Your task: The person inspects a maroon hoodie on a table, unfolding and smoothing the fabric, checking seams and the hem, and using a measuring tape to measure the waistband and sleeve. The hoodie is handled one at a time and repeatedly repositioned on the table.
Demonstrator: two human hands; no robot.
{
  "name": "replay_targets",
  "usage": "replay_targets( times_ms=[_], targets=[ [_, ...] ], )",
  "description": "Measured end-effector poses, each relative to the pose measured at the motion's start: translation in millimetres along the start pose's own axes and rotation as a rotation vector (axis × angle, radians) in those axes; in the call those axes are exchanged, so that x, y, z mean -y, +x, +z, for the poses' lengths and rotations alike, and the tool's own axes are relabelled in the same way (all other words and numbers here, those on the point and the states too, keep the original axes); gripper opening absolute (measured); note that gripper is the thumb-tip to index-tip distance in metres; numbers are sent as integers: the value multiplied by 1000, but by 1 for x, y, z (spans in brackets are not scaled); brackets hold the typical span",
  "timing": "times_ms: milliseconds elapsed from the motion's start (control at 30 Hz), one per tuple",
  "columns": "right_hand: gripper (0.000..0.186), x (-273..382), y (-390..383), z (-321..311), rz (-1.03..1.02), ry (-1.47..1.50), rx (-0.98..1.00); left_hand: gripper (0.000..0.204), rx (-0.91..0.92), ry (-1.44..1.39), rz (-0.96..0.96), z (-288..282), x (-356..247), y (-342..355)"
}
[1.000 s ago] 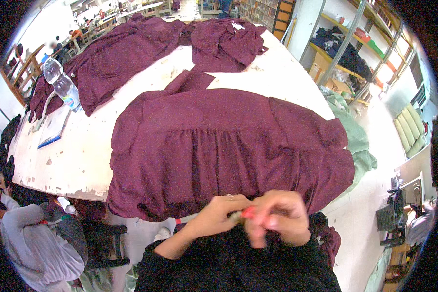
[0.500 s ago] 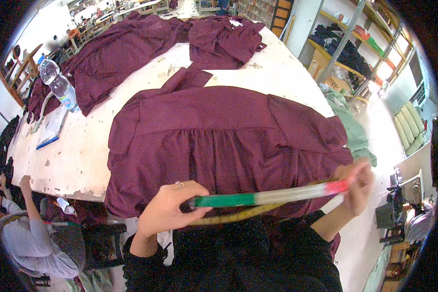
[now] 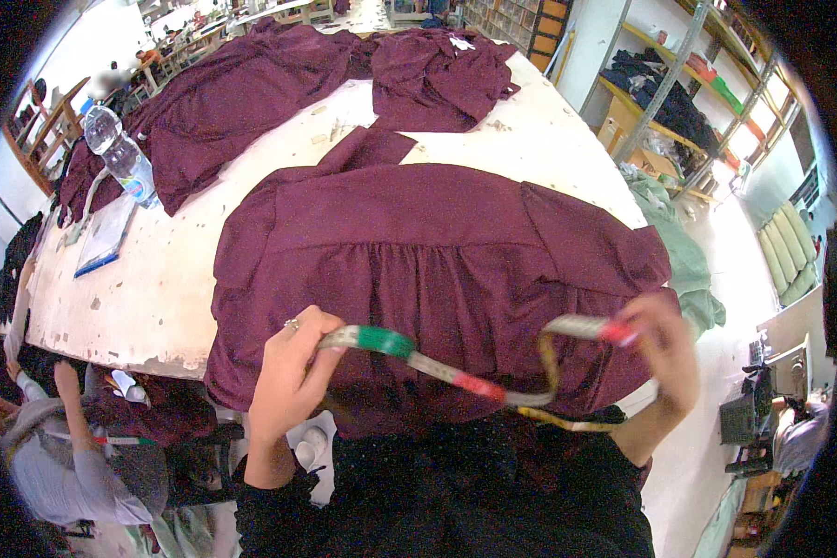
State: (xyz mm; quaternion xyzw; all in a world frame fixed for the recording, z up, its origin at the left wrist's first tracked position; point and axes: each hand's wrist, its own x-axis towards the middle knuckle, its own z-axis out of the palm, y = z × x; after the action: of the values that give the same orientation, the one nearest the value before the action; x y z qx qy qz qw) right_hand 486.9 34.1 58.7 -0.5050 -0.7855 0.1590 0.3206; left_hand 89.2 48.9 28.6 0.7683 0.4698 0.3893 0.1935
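A maroon garment (image 3: 409, 214) with a gathered panel lies spread on the pale worktable (image 3: 149, 288), right in front of me. My left hand (image 3: 298, 358), with a ring on a finger, pinches a coloured measuring tape (image 3: 384, 339) of green, white, red and yellow segments. My right hand (image 3: 660, 353) holds a red-and-white stretch of the same tape at the right side, blurred by motion. Between my hands the tape sags in a loose loop over the garment's lower part.
Piled maroon garments (image 3: 242, 102) lie farther back, beside a plastic bottle (image 3: 121, 158) and a blue-edged flat item (image 3: 102, 242). Green fabric (image 3: 679, 260) hangs at the table's right edge. Shelving (image 3: 660, 102) stands at right. A co-worker (image 3: 84, 474) is at the lower left.
My hands have moved from close together to wide apart, the tape between them. Since half a second ago the left hand has risen and the stretched tape has slackened into a loop.
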Motion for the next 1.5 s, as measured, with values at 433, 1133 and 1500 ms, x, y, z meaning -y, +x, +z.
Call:
replay_targets(
  times_ms=[433,1133,1500],
  targets=[
    [19,69,63,111,-68,984,611,23,630,-206,127,-35,-6,19],
    [14,60,255,161,137,1239,241,19,17,296,-87,-79,196,145],
    [17,45,334,269,-221,827,574,22,-26,147,-251,-52,236,132]
  ],
)
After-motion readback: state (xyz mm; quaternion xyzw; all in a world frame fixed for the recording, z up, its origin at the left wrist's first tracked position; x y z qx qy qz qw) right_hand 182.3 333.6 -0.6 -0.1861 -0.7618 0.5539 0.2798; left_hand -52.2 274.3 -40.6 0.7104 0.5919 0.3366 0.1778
